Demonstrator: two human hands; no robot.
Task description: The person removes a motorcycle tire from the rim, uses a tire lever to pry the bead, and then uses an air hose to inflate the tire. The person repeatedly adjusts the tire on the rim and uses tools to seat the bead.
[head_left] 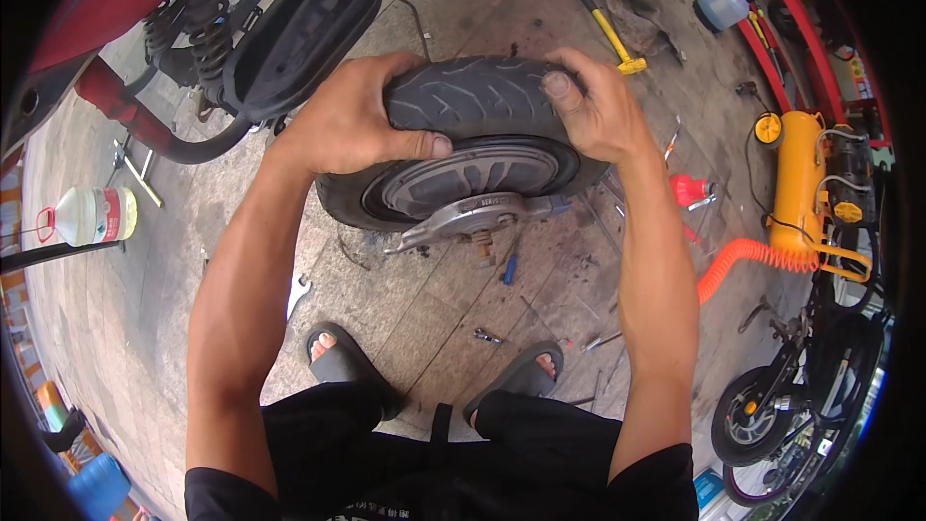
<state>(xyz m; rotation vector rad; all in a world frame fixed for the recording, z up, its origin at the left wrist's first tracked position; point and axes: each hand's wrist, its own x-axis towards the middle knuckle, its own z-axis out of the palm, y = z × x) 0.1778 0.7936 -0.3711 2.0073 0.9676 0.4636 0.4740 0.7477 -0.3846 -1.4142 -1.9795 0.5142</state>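
A scooter wheel (473, 96) with a black treaded tyre stands upright on the floor in front of me. My left hand (362, 121) grips the tyre's left side, its thumb lying along the sidewall near the rim. On the right side my right hand (598, 111) clasps the tyre, thumb on the tread. Fingers of both hands are partly hidden behind the tyre. A grey metal arm (463, 217) sits across the hub, with a threaded axle end (484, 246) sticking out toward me. To the left is a red scooter (106, 0) with a coil spring and a black cover.
A yellow-headed hammer (608, 29) lies beyond the wheel. Between wheel and feet are a blue-handled screwdriver (509, 268), a socket piece (488, 336) and a wrench (300, 293). A yellow air compressor (796, 183) with an orange coiled hose (738, 260) stands right; a clear jug (92, 215) is left.
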